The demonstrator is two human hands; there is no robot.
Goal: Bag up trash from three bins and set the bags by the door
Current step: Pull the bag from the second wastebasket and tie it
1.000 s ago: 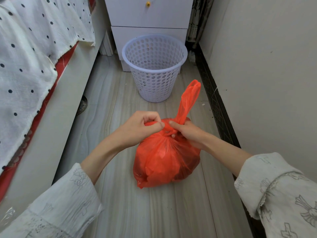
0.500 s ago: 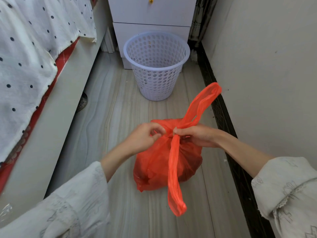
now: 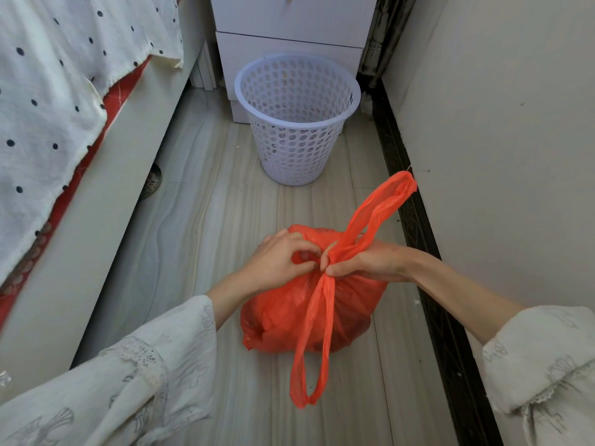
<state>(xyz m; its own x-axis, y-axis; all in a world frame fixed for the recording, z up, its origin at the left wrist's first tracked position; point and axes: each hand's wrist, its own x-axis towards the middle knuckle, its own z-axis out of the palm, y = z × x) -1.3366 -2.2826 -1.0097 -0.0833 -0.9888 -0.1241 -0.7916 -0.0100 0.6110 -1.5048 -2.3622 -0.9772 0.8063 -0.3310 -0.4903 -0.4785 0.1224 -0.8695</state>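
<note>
Bag (image 3: 309, 313) filled, on floor | handles pinched at knot by left hand (image 3: 283, 259) and right hand (image 3: 363, 262) | bin (image 3: 296, 123) emptied | carrying to door judged pending; other bins unseen

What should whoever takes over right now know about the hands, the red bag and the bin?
Left hand: pinching the gathered neck of the red bag.
Right hand: gripping the bag's handles where they cross; one handle loop sticks up toward the wall, the other loop hangs down the bag's front.
The bag sits full on the floor, between the bed and the wall.
The white perforated bin stands beyond it by the drawer unit, with no liner visible in it.
Done: this bin's trash is bagged.
Left: finish the knot, carry the bag to the door (not in view), and any remaining bins.
</note>
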